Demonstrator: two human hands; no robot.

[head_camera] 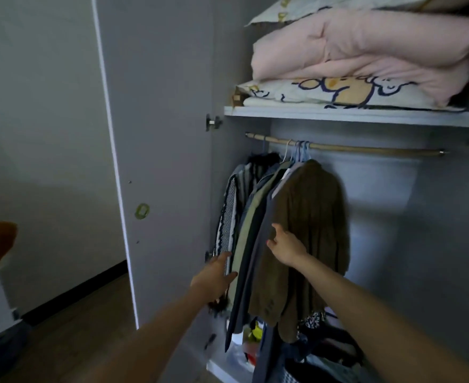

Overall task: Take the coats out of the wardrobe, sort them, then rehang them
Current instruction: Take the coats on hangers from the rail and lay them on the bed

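Coats [272,233]: hang bunched at left of rail [366,148] in wardrobe [172,134] | right hand [286,244]: pinches edge of brown coat [310,217] | left hand [214,277]: fingers straight, touching striped garment [228,217] | shelf [338,114]: folded bedding [366,51] above

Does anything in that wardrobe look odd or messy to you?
Yes. The coats are all bunched at the left end of the rail, leaving its right half bare. On the shelf, the pink duvet bulges past the front edge. Clothes lie in a loose heap on the wardrobe floor.
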